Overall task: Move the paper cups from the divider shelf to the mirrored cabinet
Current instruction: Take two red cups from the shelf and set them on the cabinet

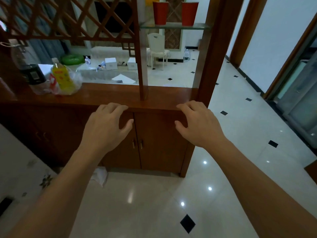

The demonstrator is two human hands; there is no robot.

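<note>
While both red paper cups (160, 13) are seen standing side by side along the middle of the glass divider shelf (147, 26), no transfer is judged begun; left hand (106, 124) and right hand (197, 124) are held loosely spread, empty.

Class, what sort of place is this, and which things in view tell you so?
Probably a home: a wooden divider cabinet, a white chair in the room beyond it, and glossy floor tiles.
</note>
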